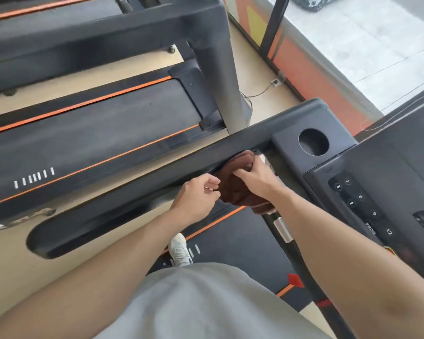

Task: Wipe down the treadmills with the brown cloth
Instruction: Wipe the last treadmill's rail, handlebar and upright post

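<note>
Standing on the near treadmill's belt [242, 241], 1 white shoe [180, 250] showing. Both hands are on the brown cloth [238, 189], bunched against the black side handrail [132, 192] right next to the console. Right hand [257, 177] has its grip curled over the top of it, left hand [196, 194] pinches its edge. Cup holder [313, 142] just past that, then a second treadmill [96, 133] further out.

The person wears a light grey top [206, 304], bare forearms, and a white laced sneaker [180, 250] at lower centre.
</note>
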A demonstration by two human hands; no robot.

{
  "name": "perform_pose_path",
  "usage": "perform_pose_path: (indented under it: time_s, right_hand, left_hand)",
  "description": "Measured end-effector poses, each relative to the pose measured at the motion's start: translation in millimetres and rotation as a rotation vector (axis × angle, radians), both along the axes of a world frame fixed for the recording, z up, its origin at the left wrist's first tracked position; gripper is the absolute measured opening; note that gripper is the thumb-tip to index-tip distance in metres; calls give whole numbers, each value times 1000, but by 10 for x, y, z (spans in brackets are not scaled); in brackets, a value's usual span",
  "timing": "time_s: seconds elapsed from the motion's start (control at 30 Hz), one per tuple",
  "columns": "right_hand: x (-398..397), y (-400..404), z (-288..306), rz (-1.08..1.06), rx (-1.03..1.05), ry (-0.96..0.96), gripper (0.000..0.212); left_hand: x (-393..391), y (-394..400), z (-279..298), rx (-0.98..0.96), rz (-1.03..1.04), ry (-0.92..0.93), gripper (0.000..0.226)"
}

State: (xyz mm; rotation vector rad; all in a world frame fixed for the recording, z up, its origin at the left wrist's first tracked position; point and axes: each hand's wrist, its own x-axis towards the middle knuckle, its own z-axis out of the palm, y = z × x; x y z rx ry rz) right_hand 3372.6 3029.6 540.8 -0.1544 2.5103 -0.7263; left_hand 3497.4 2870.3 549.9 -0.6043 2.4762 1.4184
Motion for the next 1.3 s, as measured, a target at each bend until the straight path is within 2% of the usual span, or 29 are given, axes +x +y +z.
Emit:
perform_pose_path:
  time_s: [0.1,0.23,0.3,0.43,0.57,0.73,0.8,0.93,0.97,1.03,1.1,1.2,1.3]
  right_hand:
    - [-31,31,88,-73,-83,-193,28]
    - [44,112,185,-143,-146,-384,33]
    - [118,160,236,-150,-144,-427,27]
    - [251,279,293,-148,-110,-460,40]
    - [404,493,295,-108,-69,-457,43]
    - [707,918,310,-122,-68,-626,50]
    - [832,1112,301,-139,-66,-656,46]
    - [1056,1469,241,-120,-46,-633,37]
    - [1098,1537,210,-109,-34,-619,38]
    - [1157,1622,175,-57,23,-565,57]
    - [1164,1655,170,47,119,-515,67]
    - [1201,1658,267,172,276,-420,53]
    - [1432,1573,254,219,523,-166,65]
  left_hand:
    - [16,160,73,9,-44,22,22]
    - [111,361,194,-13,-76,40,25]
    - [205,464,250,-15,-65,55,26]
    - [485,660,274,8,-15,69,23]
    - [721,845,135,15,65,57,30]
    - [898,1194,-145,55,121,15,31]
    - [930,1379,-195,94,112,9,29]
    - [960,1680,-220,129,50,33,21]
    - [968,1725,-226,128,33,30,21]
    - [985,1789,-273,134,6,6,19]
    - [998,1834,-320,135,-27,-40,18]
    - [979,1875,-405,145,-54,-90,20]
    - [917,1883,-438,177,-28,-109,21]
